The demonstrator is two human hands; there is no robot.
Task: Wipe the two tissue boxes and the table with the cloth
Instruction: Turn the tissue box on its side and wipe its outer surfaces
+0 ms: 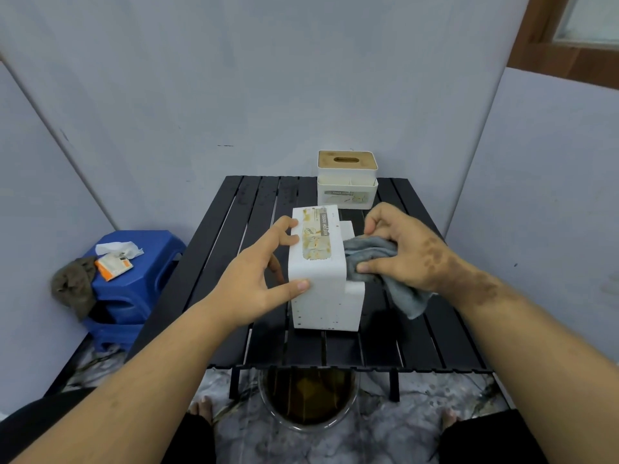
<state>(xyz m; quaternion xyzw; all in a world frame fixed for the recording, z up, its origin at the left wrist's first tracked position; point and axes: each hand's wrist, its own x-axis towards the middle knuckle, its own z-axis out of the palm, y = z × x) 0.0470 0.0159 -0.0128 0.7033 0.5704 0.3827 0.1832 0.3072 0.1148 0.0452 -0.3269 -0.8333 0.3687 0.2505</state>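
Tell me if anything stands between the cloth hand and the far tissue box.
Nothing visible does. The right hand holds the grey cloth against the near tissue box; the far tissue box stands beyond it across bare black table slats.

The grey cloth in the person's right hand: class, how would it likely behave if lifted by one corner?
The grey cloth would probably hang limp: it already bunches and drapes below the right hand. It looks light, and unlikely to slip.

- Pale grey-blue wall panels (234, 78) close in the back and both sides.
- A brown wooden window frame (549, 31) shows at upper right.
- The floor (385, 430) is marbled grey and white.
- Stacked blue plastic stools (140, 289) stand at left, against the panels.
- Even, soft light.
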